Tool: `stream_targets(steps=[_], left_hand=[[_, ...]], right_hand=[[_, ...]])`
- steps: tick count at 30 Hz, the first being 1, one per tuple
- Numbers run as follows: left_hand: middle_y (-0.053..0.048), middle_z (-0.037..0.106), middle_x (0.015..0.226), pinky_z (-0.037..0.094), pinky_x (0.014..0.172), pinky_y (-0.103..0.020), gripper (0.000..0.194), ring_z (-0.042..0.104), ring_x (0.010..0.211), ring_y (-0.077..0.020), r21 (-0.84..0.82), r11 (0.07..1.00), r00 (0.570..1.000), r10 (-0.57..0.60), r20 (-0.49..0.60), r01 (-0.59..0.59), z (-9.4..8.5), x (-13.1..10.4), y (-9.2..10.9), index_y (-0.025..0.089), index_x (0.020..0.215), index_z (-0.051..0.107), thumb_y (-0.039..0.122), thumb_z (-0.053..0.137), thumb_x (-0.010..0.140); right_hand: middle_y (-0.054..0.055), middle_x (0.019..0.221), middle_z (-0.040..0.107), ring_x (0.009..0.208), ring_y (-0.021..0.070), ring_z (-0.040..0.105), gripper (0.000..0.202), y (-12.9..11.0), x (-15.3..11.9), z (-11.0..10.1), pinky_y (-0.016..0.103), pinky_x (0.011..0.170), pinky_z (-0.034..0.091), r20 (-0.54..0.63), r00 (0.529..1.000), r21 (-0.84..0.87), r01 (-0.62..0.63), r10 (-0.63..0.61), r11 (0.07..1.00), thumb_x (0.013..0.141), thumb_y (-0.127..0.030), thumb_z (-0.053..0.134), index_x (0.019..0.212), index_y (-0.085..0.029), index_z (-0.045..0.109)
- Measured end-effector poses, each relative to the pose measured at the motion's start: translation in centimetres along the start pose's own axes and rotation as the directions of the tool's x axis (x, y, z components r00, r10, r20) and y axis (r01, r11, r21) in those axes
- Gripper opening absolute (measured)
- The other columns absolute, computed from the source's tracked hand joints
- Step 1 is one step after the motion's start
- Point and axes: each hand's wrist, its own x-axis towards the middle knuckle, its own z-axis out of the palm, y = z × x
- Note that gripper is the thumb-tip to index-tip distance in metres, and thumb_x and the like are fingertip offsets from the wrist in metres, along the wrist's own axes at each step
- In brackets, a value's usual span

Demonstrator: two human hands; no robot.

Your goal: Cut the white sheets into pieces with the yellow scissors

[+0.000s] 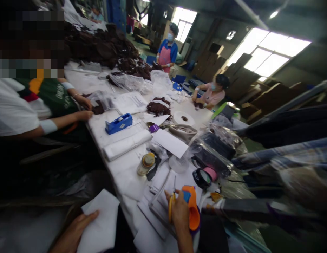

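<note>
At the bottom left, my left hand [80, 225] grips folded white sheets [102, 221], its thumb lying across their face. They are held just off the table's near edge. My right hand [181, 211] is over the table with its fingers closed around a small pair of scissors [171, 207] with yellow handles, the thin blade pointing up and away. Right beside that hand stands an orange tape dispenser [194, 214], partly covered by the fingers. Loose white papers [155, 214] lie under and left of my right hand.
On the white table [121, 172] are a glass jar [145, 164], a blue tape dispenser [119, 123], a white roll [183, 118], dark tape rolls [202, 178], bagged garments [213, 147] and dark brown cloth [158, 106]. A co-worker's hands [85, 109] handle a bagged item at left. Two more people work farther back.
</note>
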Motion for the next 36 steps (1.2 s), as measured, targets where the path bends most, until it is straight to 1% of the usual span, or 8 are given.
stream_targets(steps=[7,14,17,19,22,25,30,36], left_hand=[[-0.013,0.08,0.099,0.059,0.084,-0.041,0.046,0.074,0.091,-0.0319,-0.072,0.997,0.992,0.021,0.126,-0.012,1.2,-0.6,2.7,0.012,0.111,0.071,0.043,0.075,0.078],[-0.012,0.079,0.094,0.057,0.08,-0.037,0.049,0.073,0.085,-0.0286,0.056,0.996,0.989,0.055,0.134,-0.063,0.1,0.3,1.9,0.012,0.105,0.073,0.051,0.073,0.076],[-0.008,0.078,0.077,0.054,0.063,-0.032,0.047,0.07,0.068,-0.0246,0.157,0.983,0.991,0.082,0.107,-0.098,0.7,0.6,0.9,0.012,0.09,0.074,0.055,0.076,0.071],[-0.006,0.074,0.066,0.047,0.052,-0.028,0.044,0.064,0.057,-0.0203,0.226,0.961,0.983,0.135,0.123,-0.16,1.6,0.5,0.4,0.013,0.078,0.073,0.056,0.077,0.07],[-0.004,0.072,0.064,0.047,0.055,-0.027,0.039,0.063,0.059,-0.0193,0.247,0.937,0.96,0.204,0.19,-0.248,2.9,-0.1,0.1,0.014,0.073,0.071,0.052,0.075,0.073],[-0.006,0.076,0.082,0.053,0.065,-0.031,0.04,0.068,0.072,-0.0232,0.141,0.954,0.946,0.229,0.231,-0.265,3.0,-1.1,0.4,0.014,0.096,0.072,0.046,0.077,0.073],[-0.009,0.072,0.119,0.054,0.085,-0.037,0.061,0.069,0.096,-0.0259,-0.094,0.969,0.935,0.247,0.256,-0.23,1.7,-2.7,0.5,0.02,0.143,0.046,0.032,0.064,0.085],[-0.008,0.05,0.15,0.045,0.107,-0.041,0.092,0.055,0.128,-0.0291,-0.144,0.922,0.917,0.378,0.123,-0.361,2.7,-1.7,-0.9,0.032,0.155,0.018,0.026,0.07,0.08]], right_hand=[[0.029,0.105,0.069,0.097,0.0339,0.071,0.05,-2.2,4.5,1.6,0.038,0.077,0.051,0.027,0.999,-0.289,-0.034,0.043,0.957,0.098,-0.035,0.037,0.129,0.004,0.037],[0.025,0.093,0.072,0.092,0.0395,0.07,0.028,-3.8,3.6,-0.2,0.043,0.075,0.049,0.193,0.981,-0.481,0.1,-0.007,0.871,0.091,-0.031,0.052,0.1,-0.007,0.063],[0.017,0.103,0.072,0.095,0.0311,0.069,0.038,-6.4,-0.1,0.7,0.038,0.078,0.049,0.164,0.955,-0.31,0.286,-0.246,0.907,0.097,-0.039,0.045,0.121,-0.014,0.057],[0.013,0.113,0.068,0.098,0.0252,0.066,0.045,-8.6,-3.1,2.8,0.034,0.082,0.049,0.136,0.866,-0.003,0.487,-0.482,0.873,0.095,-0.042,0.051,0.133,-0.018,0.05],[0.004,0.095,0.068,0.08,0.0187,0.063,0.031,-10.7,-6.3,6.2,0.027,0.07,0.047,0.212,0.772,0.253,0.549,-0.6,0.796,0.085,-0.038,0.066,0.111,-0.021,0.062],[-0.003,0.068,0.06,0.065,0.0151,0.054,0.019,-9.8,-6.3,7.5,0.025,0.061,0.041,0.248,0.8,0.365,0.445,-0.546,0.818,0.084,-0.037,0.065,0.076,-0.02,0.061],[0.004,0.084,0.071,0.079,0.0211,0.064,0.041,-4.8,-2.2,5.0,0.03,0.069,0.051,0.226,0.957,0.777,-0.063,-0.184,0.626,0.075,-0.054,0.071,0.093,-0.017,0.066],[0.008,0.093,0.074,0.079,0.0222,0.067,0.048,-5.7,-4.3,4.9,0.033,0.072,0.052,0.465,0.842,0.826,-0.301,-0.273,0.476,0.075,-0.047,0.076,0.108,-0.015,0.066]])
